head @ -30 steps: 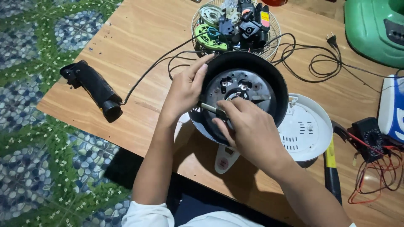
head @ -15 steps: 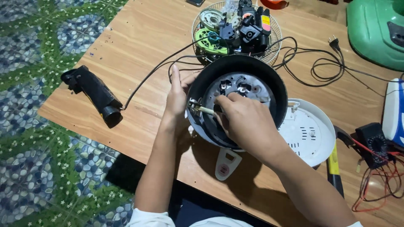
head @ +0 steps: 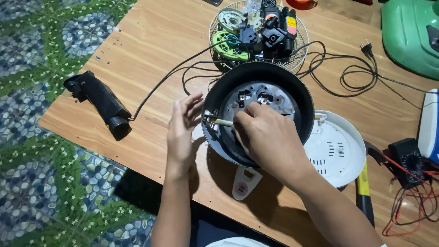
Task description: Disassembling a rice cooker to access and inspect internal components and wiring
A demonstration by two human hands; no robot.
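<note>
Black round cooker body, plastic shell tipped on its side on the brown wooden tabletop, open base turned toward me.

- Silver metal base plate: exposed inside the shell, its fittings showing; the outer bottom cover is already off, as far as I can see.
- My right hand: closed around a pale-handled tool, whose tip sits at the shell's left rim. Whether it is a screwdriver I cannot tell.
- My left hand: fingers spread and loose, holding nothing, just beside the shell's left edge; touching or not, I cannot tell.
- White round lid, vented: lying just right of the shell, partly behind it.
- White control panel piece: on the table under the shell's near edge.
- Wire basket of mixed spare parts: just behind the shell.
- Black power cord: loose, unplugged, plug lying on the table.
- Black tube-shaped tool: well to the left.
- Yellow-handled hammer and black meter with red leads: at the right.

Judged status: opened up and mid-work on the internals; reassembly not begun.
</note>
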